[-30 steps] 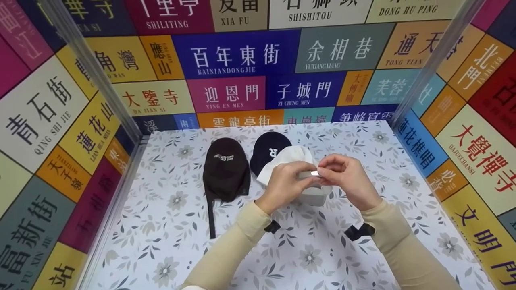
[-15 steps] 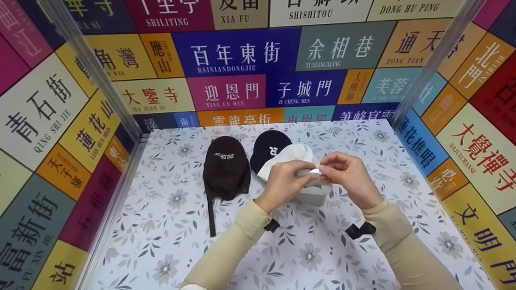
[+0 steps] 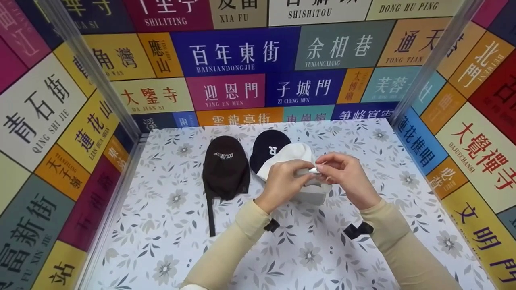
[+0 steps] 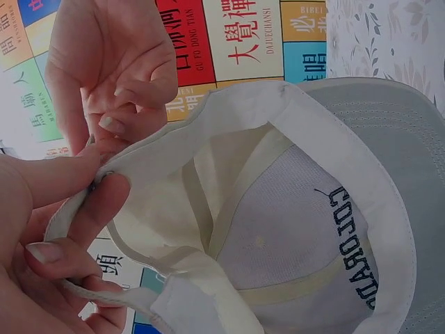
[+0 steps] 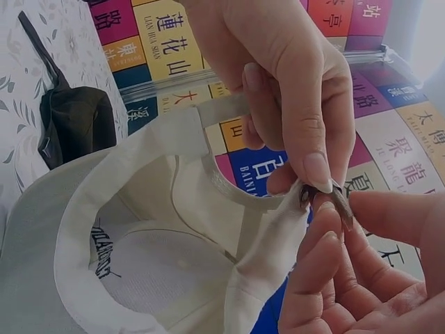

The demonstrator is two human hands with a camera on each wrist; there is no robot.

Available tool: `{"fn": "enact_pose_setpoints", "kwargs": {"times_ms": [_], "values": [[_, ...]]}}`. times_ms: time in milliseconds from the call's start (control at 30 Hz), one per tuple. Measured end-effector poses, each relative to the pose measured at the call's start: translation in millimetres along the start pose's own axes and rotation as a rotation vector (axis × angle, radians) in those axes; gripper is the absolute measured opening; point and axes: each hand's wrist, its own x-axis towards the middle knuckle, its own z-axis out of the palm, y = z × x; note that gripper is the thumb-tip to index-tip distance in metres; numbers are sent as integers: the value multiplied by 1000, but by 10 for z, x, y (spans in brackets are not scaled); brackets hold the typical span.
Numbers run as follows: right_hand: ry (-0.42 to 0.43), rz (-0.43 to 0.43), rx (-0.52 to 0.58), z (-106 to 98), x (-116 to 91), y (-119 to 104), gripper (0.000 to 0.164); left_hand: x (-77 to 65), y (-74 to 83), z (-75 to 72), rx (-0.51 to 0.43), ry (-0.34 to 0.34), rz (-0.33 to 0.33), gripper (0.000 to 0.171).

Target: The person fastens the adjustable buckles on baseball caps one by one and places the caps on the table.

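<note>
White cap [image 3: 293, 154], brim [image 4: 400, 125] downward, long axis roughly upright.

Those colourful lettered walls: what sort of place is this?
Probably a small booth: Chinese-lettered walls enclose a floral-print tabletop on three sides, with posts at both back corners.

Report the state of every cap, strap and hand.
White baseball cap: held, inside exposed.
White cap's strap: pinched; whether fastened, unclear.
Dark brown cap: crown up, not held.
Brown cap's strap: loose, trailing straight out.
Navy cap: crown up, partly hidden.
Left hand: pinching strap.
Right hand: pinching strap.
</note>
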Motion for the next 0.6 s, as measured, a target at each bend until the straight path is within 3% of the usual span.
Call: {"fn": "enact_pose_setpoints", "kwargs": {"times_ms": [600], "values": [[0,-19,-51,-10,-15,-9,31,-12,11,-7,32,-10,-8,18]]}}
